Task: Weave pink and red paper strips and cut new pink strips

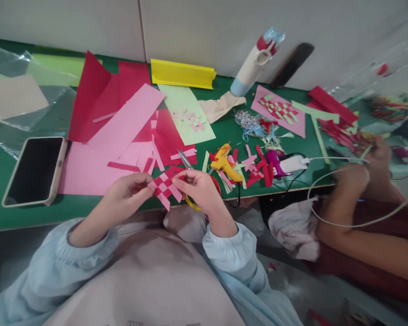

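Between my two hands is a small woven piece of red and pink paper strips [163,185], checkered, with loose strip ends hanging down. My left hand [131,192] pinches its left edge between thumb and fingers. On the other side, my right hand [197,188] grips the right edge with thumb and forefinger. Scissors [184,159] lie just behind my right hand, blades pointing away; a yellow part of their handle shows below it. Pink and red strips [124,166] are strewn over the paper sheets in front of my left hand.
A phone [34,171] lies at the left. Right of my hands are a yellow glue gun [226,164], paper scraps [255,167] and a purple device with a white plug [292,165]. A bottle [253,65] stands at the wall. A co-worker's hands [355,174] work at far right, near a white cable [311,199].
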The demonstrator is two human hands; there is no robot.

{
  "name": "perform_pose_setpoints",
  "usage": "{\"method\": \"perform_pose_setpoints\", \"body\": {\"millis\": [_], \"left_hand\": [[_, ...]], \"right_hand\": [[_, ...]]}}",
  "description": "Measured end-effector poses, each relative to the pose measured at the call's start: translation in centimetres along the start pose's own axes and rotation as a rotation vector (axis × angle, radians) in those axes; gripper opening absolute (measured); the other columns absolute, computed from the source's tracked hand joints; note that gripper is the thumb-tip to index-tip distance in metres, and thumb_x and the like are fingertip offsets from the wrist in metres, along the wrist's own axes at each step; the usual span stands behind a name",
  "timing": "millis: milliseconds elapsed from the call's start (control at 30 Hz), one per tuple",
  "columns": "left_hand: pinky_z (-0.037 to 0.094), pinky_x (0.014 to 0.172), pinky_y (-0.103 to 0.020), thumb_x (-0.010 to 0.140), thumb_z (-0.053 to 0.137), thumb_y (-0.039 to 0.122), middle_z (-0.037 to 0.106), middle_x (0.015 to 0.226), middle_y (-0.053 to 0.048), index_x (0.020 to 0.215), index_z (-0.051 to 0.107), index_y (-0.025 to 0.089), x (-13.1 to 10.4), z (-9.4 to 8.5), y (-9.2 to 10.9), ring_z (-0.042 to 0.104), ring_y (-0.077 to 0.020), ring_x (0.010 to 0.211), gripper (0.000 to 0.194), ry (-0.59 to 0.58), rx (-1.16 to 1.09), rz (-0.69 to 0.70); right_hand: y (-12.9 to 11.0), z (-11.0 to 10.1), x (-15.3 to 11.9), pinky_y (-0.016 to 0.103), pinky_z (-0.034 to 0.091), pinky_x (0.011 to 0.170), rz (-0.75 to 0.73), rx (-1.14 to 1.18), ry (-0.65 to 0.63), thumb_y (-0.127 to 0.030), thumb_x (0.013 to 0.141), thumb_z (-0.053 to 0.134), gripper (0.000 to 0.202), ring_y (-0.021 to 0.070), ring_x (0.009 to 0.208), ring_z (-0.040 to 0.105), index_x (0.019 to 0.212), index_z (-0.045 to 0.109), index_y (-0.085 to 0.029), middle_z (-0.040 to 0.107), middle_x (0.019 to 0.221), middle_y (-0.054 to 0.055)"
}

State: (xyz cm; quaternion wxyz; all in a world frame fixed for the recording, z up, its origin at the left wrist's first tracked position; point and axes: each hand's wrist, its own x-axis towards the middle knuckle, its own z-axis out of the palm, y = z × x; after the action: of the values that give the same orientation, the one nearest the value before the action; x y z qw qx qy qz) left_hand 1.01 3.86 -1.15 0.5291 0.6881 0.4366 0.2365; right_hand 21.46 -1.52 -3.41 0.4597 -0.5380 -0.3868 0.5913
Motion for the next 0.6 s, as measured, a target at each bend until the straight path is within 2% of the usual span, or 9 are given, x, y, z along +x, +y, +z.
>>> {"method": "perform_pose_setpoints", "body": {"millis": [133,200,367,600], "left_hand": [[0.057,0.066,-0.033,0.089,0.055,0.039,0.068,0.069,-0.005,0.073,0.07,0.021,-0.1,0.3,-0.9,0.065,-0.021,0.066,0.028,0.088,-0.295,-0.13],[0.058,0.066,-0.034,0.089,0.054,0.036,0.068,0.07,-0.006,0.073,0.069,0.02,-0.1,0.6,-1.1,0.066,-0.021,0.067,0.027,0.08,-0.375,-0.159],[0.055,0.067,-0.03,0.084,0.067,0.038,0.067,0.067,-0.001,0.072,0.064,0.02,0.2,1.2,-0.9,0.065,-0.0179,0.068,0.022,-0.057,-0.26,-0.145],[0.052,0.065,-0.029,0.077,0.075,0.045,0.068,0.066,-0.002,0.071,0.061,0.019,0.5,1.7,-1.0,0.064,-0.0167,0.067,0.029,-0.033,-0.223,-0.214]], "right_hand": [[0.1,0.4,0.0,0.025,0.05,0.056,0.004,0.045,0.102,-0.05,0.069,0.084,0.036,0.0102,0.054,0.056,0.081,0.073,-0.018,0.064,0.064,-0.002],[0.1,0.5,0.1,0.025,0.051,0.058,-0.006,0.045,0.159,-0.048,0.067,0.086,0.035,0.011,0.057,0.058,0.082,0.074,-0.019,0.067,0.067,-0.001],[0.8,0.6,0.4,0.028,0.057,0.067,-0.037,0.076,0.234,-0.049,0.063,0.087,0.037,0.0149,0.068,0.066,0.082,0.076,-0.018,0.075,0.079,0.004],[1.5,0.7,0.7,0.026,0.055,0.06,0.004,0.105,0.21,-0.046,0.063,0.087,0.035,0.0127,0.057,0.061,0.076,0.074,-0.017,0.067,0.064,0.0]]}}
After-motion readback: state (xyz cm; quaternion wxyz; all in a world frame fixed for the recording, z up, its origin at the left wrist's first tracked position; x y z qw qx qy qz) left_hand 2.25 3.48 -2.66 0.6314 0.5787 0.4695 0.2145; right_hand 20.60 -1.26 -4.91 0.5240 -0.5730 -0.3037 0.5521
